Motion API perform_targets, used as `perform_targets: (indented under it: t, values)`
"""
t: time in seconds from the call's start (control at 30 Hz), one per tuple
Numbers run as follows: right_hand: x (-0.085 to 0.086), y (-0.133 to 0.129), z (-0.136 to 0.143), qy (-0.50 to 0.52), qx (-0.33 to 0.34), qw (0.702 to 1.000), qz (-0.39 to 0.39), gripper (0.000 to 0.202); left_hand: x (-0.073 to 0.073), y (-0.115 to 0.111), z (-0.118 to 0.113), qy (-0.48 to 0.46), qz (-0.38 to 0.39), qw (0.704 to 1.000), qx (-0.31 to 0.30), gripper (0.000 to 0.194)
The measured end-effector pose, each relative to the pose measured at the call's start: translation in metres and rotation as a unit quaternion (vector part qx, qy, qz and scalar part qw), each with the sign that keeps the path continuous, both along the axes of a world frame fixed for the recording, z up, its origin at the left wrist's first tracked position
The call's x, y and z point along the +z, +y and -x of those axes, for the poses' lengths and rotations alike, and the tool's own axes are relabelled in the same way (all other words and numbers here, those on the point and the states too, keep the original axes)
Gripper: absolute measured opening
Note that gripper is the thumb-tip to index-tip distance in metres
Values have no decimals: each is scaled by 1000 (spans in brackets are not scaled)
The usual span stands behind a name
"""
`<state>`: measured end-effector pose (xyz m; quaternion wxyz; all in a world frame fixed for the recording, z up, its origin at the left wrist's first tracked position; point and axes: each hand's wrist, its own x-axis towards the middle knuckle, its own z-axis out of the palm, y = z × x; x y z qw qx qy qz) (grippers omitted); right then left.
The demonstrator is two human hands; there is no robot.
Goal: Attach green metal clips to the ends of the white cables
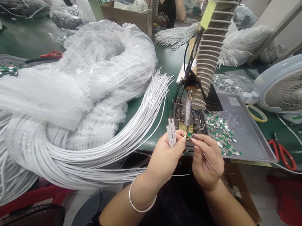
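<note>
My left hand (165, 159) is closed around a small bunch of white cables (170, 132), whose stripped ends with reddish cores point up. At its thumb and fingertip is a small green circuit board (189, 134), under the tip of a soldering iron (188, 110) clamped upright in a stand. My right hand (207, 161) is pinched on a thin solder wire (211, 162), its fingertips close to the board's right edge. Whether those fingertips also touch the board, I cannot tell. The exact joint between cable and board is hidden by my fingers.
A large bundle of white cables (91, 157), partly in plastic, covers the left side. On the right, a grey tray (254, 144) bears loose circuit boards (220, 131). Red-handled pliers (282, 155), yellow tape (256, 113), a fan (295, 85) and a ribbed hose (209, 51) stand near.
</note>
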<state>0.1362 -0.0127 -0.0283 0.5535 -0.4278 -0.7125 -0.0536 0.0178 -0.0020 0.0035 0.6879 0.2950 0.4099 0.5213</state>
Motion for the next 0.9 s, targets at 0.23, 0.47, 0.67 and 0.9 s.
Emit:
perform_targets:
  t: [0.23, 0.47, 0.67, 0.9]
  values:
    - [-1, -3, -2, 4, 15, 1000, 20, 27, -7, -1, 1, 4, 6, 1000, -10, 17]
    - [-6, -8, -7, 53, 39, 994, 87, 33, -16, -4, 5, 7, 0, 999, -35, 15]
    - [-1, -6, -9, 14, 42, 987, 152, 22, -22, -6, 11, 55, -44, 996, -50, 12]
    - [-3, -7, -10, -12, 48, 985, 166, 13, -25, -8, 16, 115, -60, 987, -91, 13]
